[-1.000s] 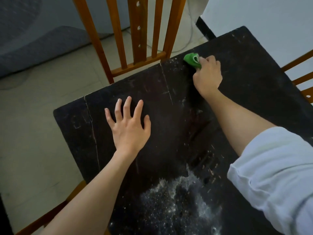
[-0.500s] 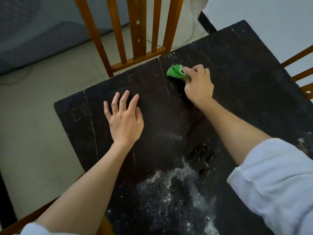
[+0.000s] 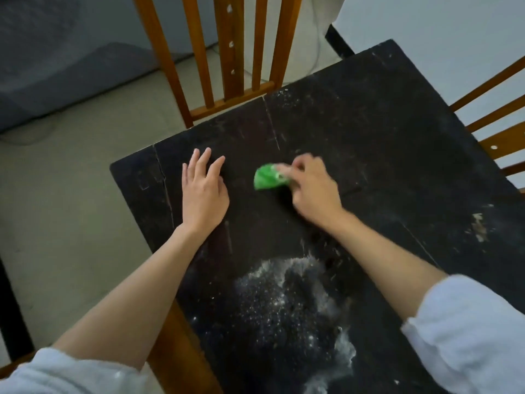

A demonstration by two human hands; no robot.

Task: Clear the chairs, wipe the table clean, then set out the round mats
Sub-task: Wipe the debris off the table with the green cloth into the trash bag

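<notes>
The wiping step is in hand. The right hand [image 3: 314, 191] pinches a green cloth [image 3: 268, 177] against the dark counter [image 3: 383, 132], mid-counter, near the left hand [image 3: 203, 191], which lies flat with fingers spread. White powder [image 3: 287, 305] lies nearer the person; the next stroke should likely sweep there. No mats are in view.

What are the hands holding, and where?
The right hand grips the green cloth at its right end. The left hand rests flat on the table, holding nothing.
</notes>
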